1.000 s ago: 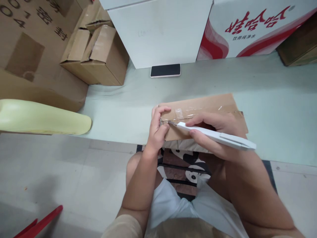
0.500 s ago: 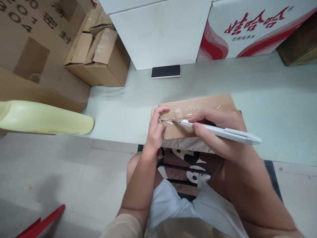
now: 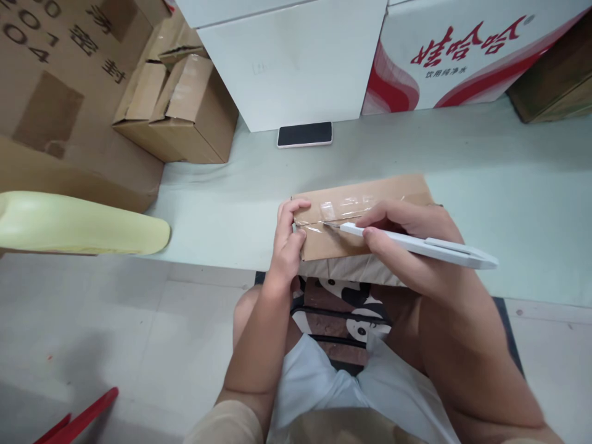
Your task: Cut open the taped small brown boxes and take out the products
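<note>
**Blade on the taped seam, steadying fingers close by**

A small taped cardboard box [image 3: 358, 231] is held at the near edge of the pale green surface [image 3: 509, 185], partly overhanging the lap. Its left end is gripped by the left hand [image 3: 287, 237], fingers curled over the top edge and thumb pressed against the end face. A white utility knife [image 3: 416, 245] is pinched pen-fashion in the right hand [image 3: 407, 240], fingers closed around the body, and the blade tip is laid on the clear tape [image 3: 345, 206] along the seam, pointing toward 9 o'clock.

The main risk is judged to be a slip: the tip is aimed straight at the left fingers, which lie just beside it, so a sudden release of the tape could carry the blade into them. Contents could also be scored if the blade is pushed too deep. Because the box overhangs the edge, it could tip or slide if the left grip is loosened.

Around the box, a phone [image 3: 304, 134] is lying face up at 12 o'clock, against a white box [image 3: 287, 61]. A red-and-white printed carton [image 3: 462, 55] is seen at 1 o'clock, and 1 open brown carton [image 3: 180, 111] at 10 o'clock. A pale yellow curved object [image 3: 78, 222] is set at 9 o'clock. Nothing is seen lying across the seam itself.
</note>
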`<state>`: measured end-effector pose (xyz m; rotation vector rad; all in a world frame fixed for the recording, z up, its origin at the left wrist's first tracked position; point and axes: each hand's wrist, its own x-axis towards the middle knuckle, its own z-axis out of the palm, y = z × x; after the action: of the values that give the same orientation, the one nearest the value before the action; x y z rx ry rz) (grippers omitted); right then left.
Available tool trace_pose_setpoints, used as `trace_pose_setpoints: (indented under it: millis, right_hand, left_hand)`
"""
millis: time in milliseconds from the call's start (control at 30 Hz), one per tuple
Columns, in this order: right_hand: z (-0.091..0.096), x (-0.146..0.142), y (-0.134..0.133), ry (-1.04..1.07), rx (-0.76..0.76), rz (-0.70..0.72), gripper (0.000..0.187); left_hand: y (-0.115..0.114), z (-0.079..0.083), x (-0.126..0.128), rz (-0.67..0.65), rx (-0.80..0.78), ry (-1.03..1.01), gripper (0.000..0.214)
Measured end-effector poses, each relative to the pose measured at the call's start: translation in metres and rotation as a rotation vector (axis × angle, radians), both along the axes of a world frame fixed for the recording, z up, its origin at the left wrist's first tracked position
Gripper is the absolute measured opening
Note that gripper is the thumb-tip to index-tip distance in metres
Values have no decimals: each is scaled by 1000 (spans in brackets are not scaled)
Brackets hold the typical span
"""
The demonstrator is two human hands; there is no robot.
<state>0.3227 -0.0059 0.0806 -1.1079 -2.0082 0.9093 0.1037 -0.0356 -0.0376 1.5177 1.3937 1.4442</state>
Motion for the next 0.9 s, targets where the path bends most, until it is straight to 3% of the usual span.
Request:
trace_pose_setpoints:
  millis: [333, 533, 900]
  right_hand:
    - [0, 6, 1, -25, -19, 18, 10]
    - [1, 8, 2, 12, 4, -43, 17]
    - [1, 16, 3, -10, -13, -10, 15]
  left_hand:
    - [-3, 8, 2, -6, -62, -36, 46]
    - [-2, 7, 0, -7, -56, -6, 49]
    - [-2, 6, -1, -21, -45, 43, 47]
